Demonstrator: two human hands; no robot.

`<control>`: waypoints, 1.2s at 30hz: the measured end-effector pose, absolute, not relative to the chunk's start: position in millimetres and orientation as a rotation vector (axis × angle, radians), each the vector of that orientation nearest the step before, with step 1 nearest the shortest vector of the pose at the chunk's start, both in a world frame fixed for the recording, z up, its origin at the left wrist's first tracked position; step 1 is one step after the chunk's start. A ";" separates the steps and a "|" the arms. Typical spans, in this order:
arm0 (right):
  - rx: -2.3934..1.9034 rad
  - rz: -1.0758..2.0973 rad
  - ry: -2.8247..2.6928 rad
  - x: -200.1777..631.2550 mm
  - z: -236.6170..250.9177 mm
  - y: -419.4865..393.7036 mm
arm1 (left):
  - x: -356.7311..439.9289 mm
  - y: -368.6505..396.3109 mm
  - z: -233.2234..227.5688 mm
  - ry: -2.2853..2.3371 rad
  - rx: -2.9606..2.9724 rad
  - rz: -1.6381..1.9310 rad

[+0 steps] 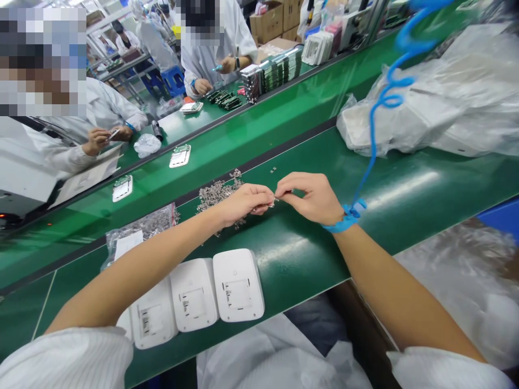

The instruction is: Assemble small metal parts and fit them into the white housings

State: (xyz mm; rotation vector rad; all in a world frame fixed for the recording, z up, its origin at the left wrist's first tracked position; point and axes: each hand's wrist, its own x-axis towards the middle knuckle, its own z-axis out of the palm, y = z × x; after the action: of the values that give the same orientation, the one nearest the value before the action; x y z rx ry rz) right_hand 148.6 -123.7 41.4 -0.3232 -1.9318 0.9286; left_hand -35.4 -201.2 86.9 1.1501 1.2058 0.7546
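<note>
I see a clear bag (141,227) of small metal parts on the green tabletop (405,200). Left hand (243,202) and right hand (312,197) each pinch one tiny metal clip (274,201) between them, beside the loose pile (217,194).

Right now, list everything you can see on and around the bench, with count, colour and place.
small metal part: one, silver, pinched between both hands
loose metal parts: a pile, silver, on the bench just behind the left hand
bag of parts: one, clear, left of the pile
white shells: at least three, white, in a row at the near bench edge
bench: green, one near, another beyond it
plastic wrap: clear, bunched over white items, far right
coiled cord: one, blue, running up from the wrist strap
wrist strap: one, blue, on the right wrist
co-workers: several, white coats, at the far bench
left hand: fingers on the part
right hand: fingers on the part
</note>
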 end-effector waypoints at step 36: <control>-0.309 1.027 -1.886 142.0 44.7 -134.8 | -39.7 -218.5 91.6 1.518 2.465 0.589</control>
State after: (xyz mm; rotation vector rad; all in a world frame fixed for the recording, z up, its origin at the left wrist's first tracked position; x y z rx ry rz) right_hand 142.0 -134.8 44.7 -0.3087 -1.8859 1.0270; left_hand -39.7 -218.5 91.6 2.4655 1.5178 0.5894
